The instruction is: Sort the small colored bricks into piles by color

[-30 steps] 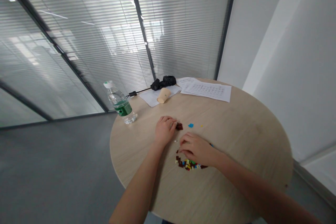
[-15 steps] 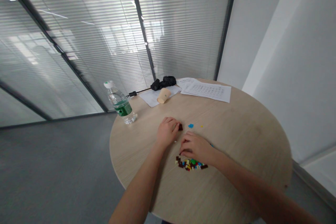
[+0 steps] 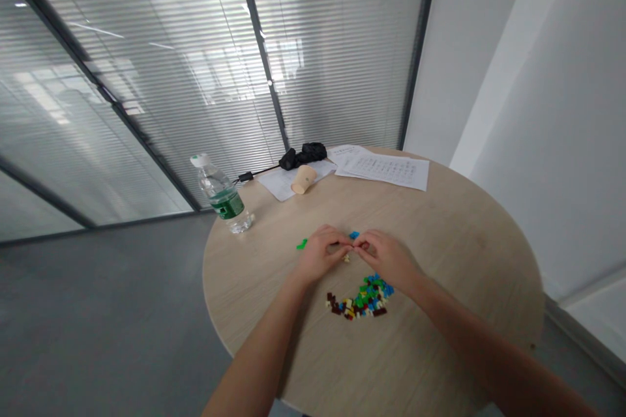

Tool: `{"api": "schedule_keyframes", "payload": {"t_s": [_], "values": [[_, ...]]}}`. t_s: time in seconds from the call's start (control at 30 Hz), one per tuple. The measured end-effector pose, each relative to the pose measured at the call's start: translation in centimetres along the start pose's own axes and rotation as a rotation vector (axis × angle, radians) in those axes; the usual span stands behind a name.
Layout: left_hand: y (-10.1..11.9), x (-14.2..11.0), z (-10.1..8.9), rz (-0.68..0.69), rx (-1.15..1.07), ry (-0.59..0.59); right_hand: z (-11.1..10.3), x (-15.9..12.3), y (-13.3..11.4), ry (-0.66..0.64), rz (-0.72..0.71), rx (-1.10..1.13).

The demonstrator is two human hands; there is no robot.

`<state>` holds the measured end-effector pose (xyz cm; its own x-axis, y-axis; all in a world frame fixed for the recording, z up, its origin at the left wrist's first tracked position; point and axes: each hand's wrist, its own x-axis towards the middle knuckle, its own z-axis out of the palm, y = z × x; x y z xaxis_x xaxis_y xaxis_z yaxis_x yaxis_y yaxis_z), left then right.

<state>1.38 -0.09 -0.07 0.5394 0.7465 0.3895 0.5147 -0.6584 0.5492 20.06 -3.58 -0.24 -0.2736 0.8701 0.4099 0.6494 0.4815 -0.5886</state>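
Observation:
Above the middle of the table, my left hand (image 3: 320, 254) and my right hand (image 3: 390, 260) meet fingertip to fingertip. Both are closed in a pinch, and whatever they hold is too small and covered to make out. A few cream pieces (image 3: 347, 258) lie just below the fingertips. Beyond them is a blue brick (image 3: 354, 234), partly hidden by the fingers. Left of my left hand sits a green piece (image 3: 302, 244). Nearer to me spreads a pile of small toy bricks (image 3: 362, 300) in brown, green, blue, yellow, red and cream.
On the round wooden table (image 3: 469, 241), a water bottle (image 3: 225, 199) stands at the left edge. A paper cup (image 3: 304, 179) lies on its side at the back, near a black bundle (image 3: 310, 153) with a cord and printed sheets (image 3: 386, 168).
My right hand has moved up and away from the brick pile to meet my left hand, uncovering green and blue bricks. The dark brown brick at my left fingertips no longer shows.

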Motion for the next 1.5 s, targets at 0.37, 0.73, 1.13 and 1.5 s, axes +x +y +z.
{"api": "schedule_keyframes", "payload": {"t_s": [0.37,0.73,1.13,1.5], "values": [[-1.5,0.7,-0.4,-0.18,0.263,0.188,0.1,0.0,-0.5,0.064,0.089,0.004],[-2.1,0.7,-0.4,-0.362,0.552,0.16,0.4,-0.1,-0.5,0.041,0.103,-0.001],[-2.2,0.8,-0.5,-0.378,0.567,0.12,0.3,-0.1,-0.5,0.017,0.098,0.012],[-1.9,0.2,-1.1,-0.299,0.487,0.306,2.4,-1.1,-1.7,-0.331,-0.445,0.011]]}}
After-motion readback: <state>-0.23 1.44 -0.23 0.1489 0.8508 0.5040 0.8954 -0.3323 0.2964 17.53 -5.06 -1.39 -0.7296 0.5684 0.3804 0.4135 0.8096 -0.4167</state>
